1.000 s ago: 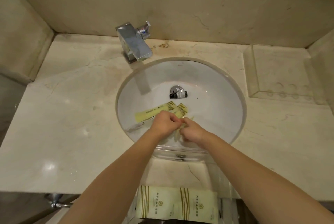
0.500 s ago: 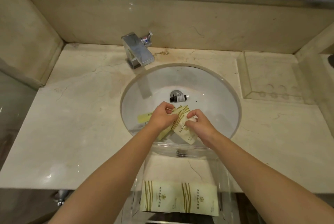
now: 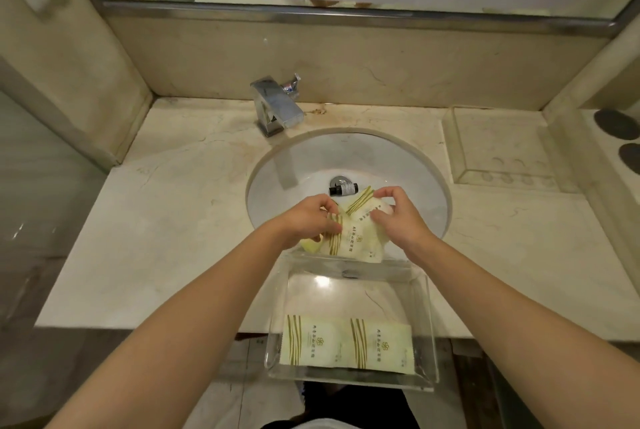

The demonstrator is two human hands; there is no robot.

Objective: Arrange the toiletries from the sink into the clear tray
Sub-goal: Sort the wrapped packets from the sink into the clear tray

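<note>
My left hand (image 3: 310, 219) and my right hand (image 3: 398, 215) both grip a bunch of pale yellow sachets (image 3: 358, 238) with green stripes, held above the front rim of the white sink (image 3: 408, 169). A small dark bottle (image 3: 342, 189) lies by the drain at the basin's bottom. The clear tray (image 3: 427, 324) stands on the counter's front edge, just below my hands, and overhangs it. Two striped sachets (image 3: 348, 343) lie flat side by side in its near part.
A chrome tap (image 3: 277, 108) stands behind the basin. A second clear tray (image 3: 498, 148) sits at the back right of the marble counter (image 3: 166, 238). Walls close in on the left and right, with a mirror above.
Both hands have lifted the sachets out of the basin and drawn them toward the tray. The long yellow packet that lay in the basin is no longer on its floor.
</note>
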